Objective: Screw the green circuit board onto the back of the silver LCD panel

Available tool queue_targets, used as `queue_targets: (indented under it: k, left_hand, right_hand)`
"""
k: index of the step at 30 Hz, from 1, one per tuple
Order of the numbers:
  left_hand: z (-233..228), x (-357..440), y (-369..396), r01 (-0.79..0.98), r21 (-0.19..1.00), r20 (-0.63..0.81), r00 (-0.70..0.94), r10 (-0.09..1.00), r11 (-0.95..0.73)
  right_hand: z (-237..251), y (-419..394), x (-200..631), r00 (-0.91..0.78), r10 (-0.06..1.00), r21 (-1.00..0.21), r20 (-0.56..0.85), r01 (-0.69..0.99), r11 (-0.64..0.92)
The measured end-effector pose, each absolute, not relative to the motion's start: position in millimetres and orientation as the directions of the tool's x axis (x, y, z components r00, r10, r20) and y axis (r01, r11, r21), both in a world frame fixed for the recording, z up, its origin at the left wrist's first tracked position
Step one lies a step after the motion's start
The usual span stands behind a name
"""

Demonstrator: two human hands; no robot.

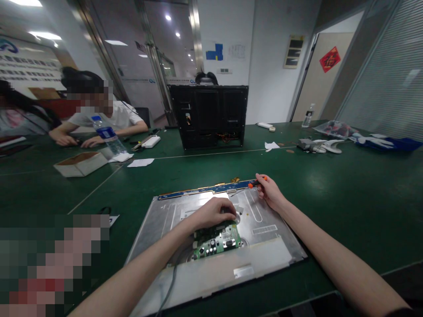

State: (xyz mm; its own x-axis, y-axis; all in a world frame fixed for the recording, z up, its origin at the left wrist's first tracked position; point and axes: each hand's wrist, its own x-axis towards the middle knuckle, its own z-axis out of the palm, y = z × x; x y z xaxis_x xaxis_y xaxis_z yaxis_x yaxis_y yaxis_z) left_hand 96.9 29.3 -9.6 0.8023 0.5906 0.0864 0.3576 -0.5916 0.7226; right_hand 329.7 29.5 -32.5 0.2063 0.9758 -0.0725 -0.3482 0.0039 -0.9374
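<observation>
A flat metal display panel (274,220) lies back side up on the green table, tilted slightly in view. Along its far edge runs a narrow blue circuit board (201,190). My right hand (271,193) grips a screwdriver (254,183) with an orange and black handle; its shaft points left, over the panel near the blue board. Curled over the far edge of a green circuit board (216,245), my left hand (218,212) has its thumb and fingers drawn together. Whatever may be between them is hidden. A grey cable (172,281) trails from the green board toward me.
A black monitor housing (209,116) stands upright across the table. To the left are an open box (81,164), a water bottle (107,134) and a seated person (114,116). White gloves (327,145) and a blue bag (401,144) lie at the right.
</observation>
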Motion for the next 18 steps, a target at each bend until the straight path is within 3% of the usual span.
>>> queue_targets:
  k: [18]
  left_hand:
    - [-15.6,96.9,31.3,0.402,0.727,0.057,0.772,0.633,-0.557]
  right_hand:
    - [-28.3,27.1,327.6,0.215,0.974,-0.942,-0.075,-0.336,0.002]
